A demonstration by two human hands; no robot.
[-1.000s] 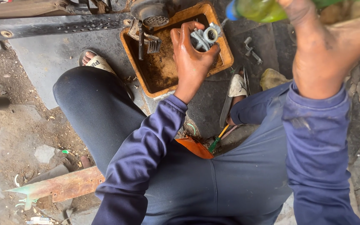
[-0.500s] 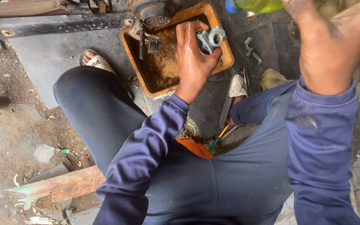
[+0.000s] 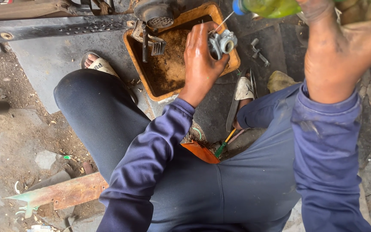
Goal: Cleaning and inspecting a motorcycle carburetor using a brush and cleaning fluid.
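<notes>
Two hands: left hand [image 3: 200, 64] fingers closed around metal carburetor [image 3: 221, 43] above orange tray [image 3: 134, 60], right hand [image 3: 336, 60] gripping green bottle [image 3: 271, 6].

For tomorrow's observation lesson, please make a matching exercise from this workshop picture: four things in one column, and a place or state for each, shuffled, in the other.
Things:
1. metal carburettor part
2. yellow-green bottle
3. orange tray
4. rusty metal bar

Places or states:
A. on the ground beside the left knee
B. held over the tray in the left hand
C. on the ground, dirty inside
D. tilted, in the raised right hand

Pairs: 1-B, 2-D, 3-C, 4-A
</notes>
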